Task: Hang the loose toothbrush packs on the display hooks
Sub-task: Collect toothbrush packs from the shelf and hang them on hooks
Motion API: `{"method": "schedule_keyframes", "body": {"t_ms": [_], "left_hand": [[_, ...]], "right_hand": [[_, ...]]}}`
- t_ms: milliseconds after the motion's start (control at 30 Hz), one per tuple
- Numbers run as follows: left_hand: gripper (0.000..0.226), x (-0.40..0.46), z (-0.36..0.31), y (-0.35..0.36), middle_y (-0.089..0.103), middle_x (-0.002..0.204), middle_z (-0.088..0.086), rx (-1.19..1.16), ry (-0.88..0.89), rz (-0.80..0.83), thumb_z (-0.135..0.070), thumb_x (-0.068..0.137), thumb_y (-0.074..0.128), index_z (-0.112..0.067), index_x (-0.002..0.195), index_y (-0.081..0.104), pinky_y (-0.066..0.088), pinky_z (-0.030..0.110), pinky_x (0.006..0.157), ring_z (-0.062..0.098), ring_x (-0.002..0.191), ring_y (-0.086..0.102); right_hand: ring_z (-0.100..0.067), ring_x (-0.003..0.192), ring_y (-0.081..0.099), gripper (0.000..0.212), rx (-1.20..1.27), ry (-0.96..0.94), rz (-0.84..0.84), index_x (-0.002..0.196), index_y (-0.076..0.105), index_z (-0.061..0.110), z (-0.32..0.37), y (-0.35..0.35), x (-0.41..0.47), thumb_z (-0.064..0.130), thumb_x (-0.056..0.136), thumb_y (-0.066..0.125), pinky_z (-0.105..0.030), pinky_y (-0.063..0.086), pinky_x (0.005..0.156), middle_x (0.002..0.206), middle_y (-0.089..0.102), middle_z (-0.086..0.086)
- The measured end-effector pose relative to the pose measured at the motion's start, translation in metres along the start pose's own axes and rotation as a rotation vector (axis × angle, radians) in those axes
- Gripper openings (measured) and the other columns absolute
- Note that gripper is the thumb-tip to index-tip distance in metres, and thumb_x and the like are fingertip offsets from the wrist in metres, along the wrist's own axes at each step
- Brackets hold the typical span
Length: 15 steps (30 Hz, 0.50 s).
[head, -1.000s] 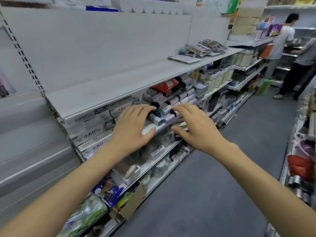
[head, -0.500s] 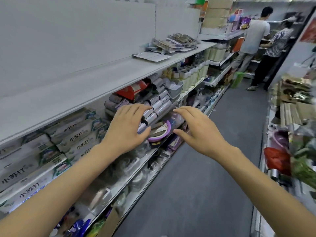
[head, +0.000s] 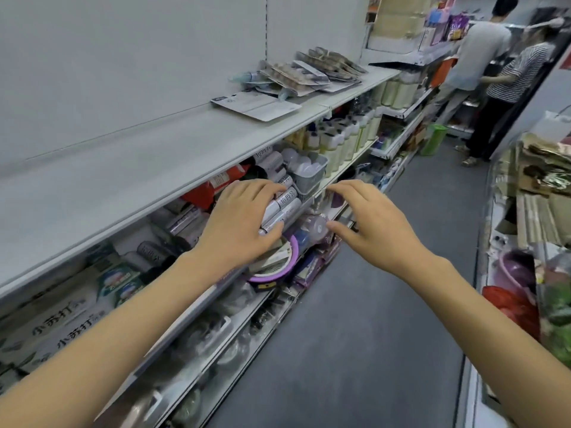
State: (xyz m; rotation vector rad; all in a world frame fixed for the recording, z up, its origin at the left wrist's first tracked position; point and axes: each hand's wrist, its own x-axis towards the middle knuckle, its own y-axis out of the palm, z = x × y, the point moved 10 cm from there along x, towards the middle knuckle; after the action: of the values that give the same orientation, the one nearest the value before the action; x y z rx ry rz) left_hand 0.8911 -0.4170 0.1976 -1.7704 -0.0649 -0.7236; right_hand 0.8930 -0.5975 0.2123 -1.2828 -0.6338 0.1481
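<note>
A loose heap of flat toothbrush packs (head: 312, 71) lies on the white top shelf (head: 154, 162), far ahead and to the right of both hands. One white pack (head: 256, 105) lies flat at the near end of the heap. My left hand (head: 244, 223) is held out in front of the rolls one shelf lower, fingers relaxed, holding nothing. Beside it my right hand (head: 370, 223) hovers over the aisle at the shelf edge, fingers spread and empty. No display hooks are visible.
The lower shelves hold grey rolls (head: 284, 202), a grey basket (head: 312, 174), bottles (head: 346, 140), boxed soda packs (head: 58, 322) and a purple-rimmed item (head: 278, 264). Two people (head: 482, 66) stand at the aisle's far end. Piled goods (head: 543, 217) line the right side.
The view has swung right and moved along the aisle, so the heap of packs appears nearer. Both hands stay held out and empty.
</note>
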Motion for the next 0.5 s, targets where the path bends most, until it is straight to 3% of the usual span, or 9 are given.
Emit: {"method": "schedule_keyframes", "body": {"t_ms": [300, 500], "left_hand": [[0.052, 0.080, 0.030, 0.047, 0.056, 0.134, -0.007, 0.072, -0.069, -0.007, -0.041, 0.087, 0.062, -0.025, 0.136, 0.052, 0.034, 0.038, 0.111, 0.017, 0.126, 0.048], [0.054, 0.148, 0.056, 0.084, 0.056, 0.135, -0.005, 0.088, -0.213, -0.022, -0.046, 0.088, 0.054, -0.026, 0.137, 0.051, 0.035, 0.040, 0.111, 0.020, 0.126, 0.049]], "right_hand": [[-0.022, 0.132, 0.046, 0.060, 0.038, -0.107, 0.009, 0.145, 0.046, 0.016, -0.071, 0.036, 0.088, 0.040, 0.094, 0.066, -0.034, 0.036, 0.111, 0.143, 0.050, -0.002], [-0.021, 0.132, 0.045, 0.059, 0.068, -0.227, 0.034, 0.145, 0.045, 0.017, -0.135, 0.059, 0.163, 0.042, 0.095, 0.063, -0.033, 0.037, 0.108, 0.144, 0.049, -0.002]]}}
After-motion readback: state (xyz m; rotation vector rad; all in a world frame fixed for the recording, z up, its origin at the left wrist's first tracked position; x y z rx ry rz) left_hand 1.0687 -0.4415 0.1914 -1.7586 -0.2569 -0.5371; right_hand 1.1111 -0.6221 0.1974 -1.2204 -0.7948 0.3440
